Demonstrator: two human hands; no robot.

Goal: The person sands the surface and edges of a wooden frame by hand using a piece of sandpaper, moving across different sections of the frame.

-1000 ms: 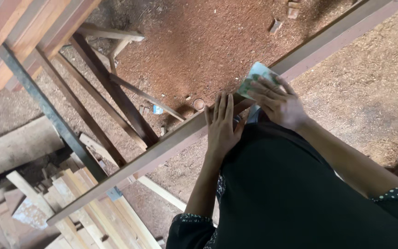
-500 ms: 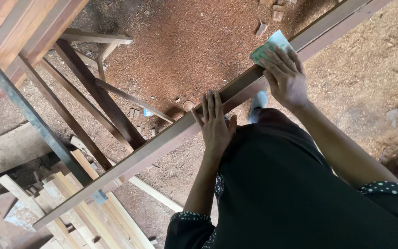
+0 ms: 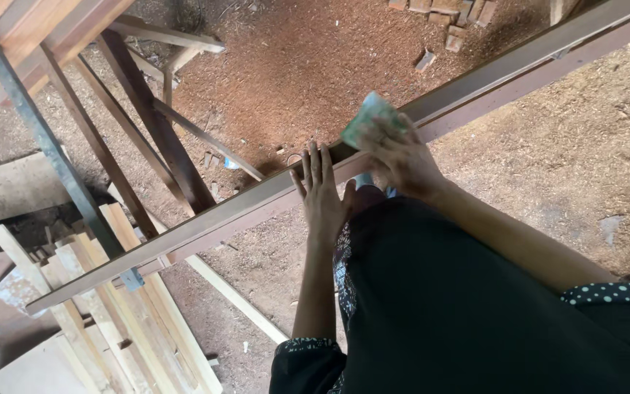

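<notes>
Head view looks down on a long wooden beam [image 3: 242, 211] running diagonally from lower left to upper right, both ends cut off or lost among other timber. Left hand [image 3: 324, 197] lies flat on the beam, fingers spread and straight, gripping nothing. Right hand [image 3: 401, 157] is just beyond it along the beam, fingers curled over a folded greenish sheet [image 3: 364, 120], probably sandpaper, pressed onto the beam's top face; most of the sheet is hidden under the fingers. Black clothing covers the lower right. Past the fingertips lies a sawdust floor [image 3: 308, 66]; to the left of the left hand's fingers stand stacked pale planks [image 3: 118, 321].
</notes>
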